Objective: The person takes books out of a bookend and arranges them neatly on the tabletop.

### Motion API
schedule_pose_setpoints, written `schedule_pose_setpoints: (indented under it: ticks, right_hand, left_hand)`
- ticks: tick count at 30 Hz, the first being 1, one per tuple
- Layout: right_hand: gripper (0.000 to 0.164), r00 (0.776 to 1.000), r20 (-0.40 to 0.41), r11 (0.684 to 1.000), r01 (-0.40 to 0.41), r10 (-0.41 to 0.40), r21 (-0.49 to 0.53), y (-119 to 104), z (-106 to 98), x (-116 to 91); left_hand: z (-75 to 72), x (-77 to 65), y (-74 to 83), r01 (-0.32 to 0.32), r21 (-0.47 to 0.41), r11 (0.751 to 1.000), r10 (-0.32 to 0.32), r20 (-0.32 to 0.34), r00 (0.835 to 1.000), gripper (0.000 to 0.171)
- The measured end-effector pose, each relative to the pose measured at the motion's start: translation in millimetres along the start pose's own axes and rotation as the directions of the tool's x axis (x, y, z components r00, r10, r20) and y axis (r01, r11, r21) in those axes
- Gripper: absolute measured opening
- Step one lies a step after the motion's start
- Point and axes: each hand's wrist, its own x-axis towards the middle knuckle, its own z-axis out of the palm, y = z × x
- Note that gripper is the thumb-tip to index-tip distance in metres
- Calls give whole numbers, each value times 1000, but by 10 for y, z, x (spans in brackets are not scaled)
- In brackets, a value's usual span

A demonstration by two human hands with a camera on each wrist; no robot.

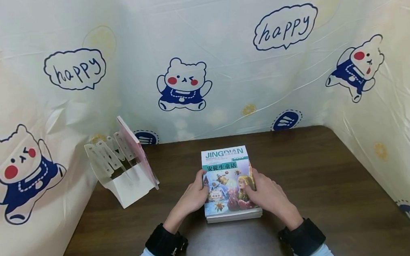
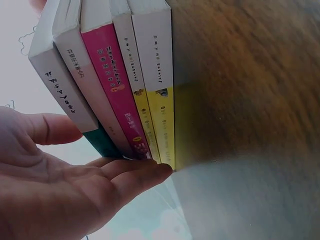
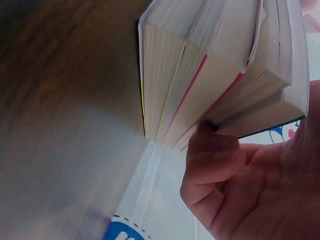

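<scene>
A stack of several paperback books [image 1: 226, 183] lies flat on the table, with an illustrated cover on top. On its left side my left hand [image 1: 195, 192] holds the stack, thumb at the cover's edge. In the left wrist view, that hand's fingers [image 2: 135, 182] lie against the spines, among them a magenta spine [image 2: 112, 75]. My right hand [image 1: 269, 193] grips the opposite side, thumb over the cover. The right wrist view shows its fingers [image 3: 207, 160] bent against the page edges [image 3: 200, 85], where the books sit slightly uneven.
A white and pink book rack [image 1: 133, 187] with slotted uprights stands at the table's left edge. The dark brown wooden table [image 1: 303, 168] is bordered by a printed cloth [image 1: 231, 89] at the back and on both sides.
</scene>
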Motion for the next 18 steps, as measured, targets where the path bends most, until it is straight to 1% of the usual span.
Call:
schedule_pose_setpoints:
  ticks: [6, 9, 14, 18]
  right_hand:
    - [82, 1000, 16, 999, 11, -10, -36, -6, -10, 10]
    - [83, 1000, 26, 1000, 16, -16, -14, -5, 2, 25]
    - [82, 999, 38, 999, 20, -21, 32, -10, 28, 14]
    - [79, 999, 44, 999, 18, -19, 31, -17, 30, -4]
  left_hand:
    - [-13, -6, 6, -8, -2, 1000, 8, -3, 1000, 58]
    - [-16, -14, 11, -8, -2, 1000, 8, -1, 1000, 58]
    - [-19, -67, 6, -6, -4, 1000, 6, 20, 1000, 59]
    - [-30, -110, 11, -13, 2, 1000, 13, 37, 999, 60]
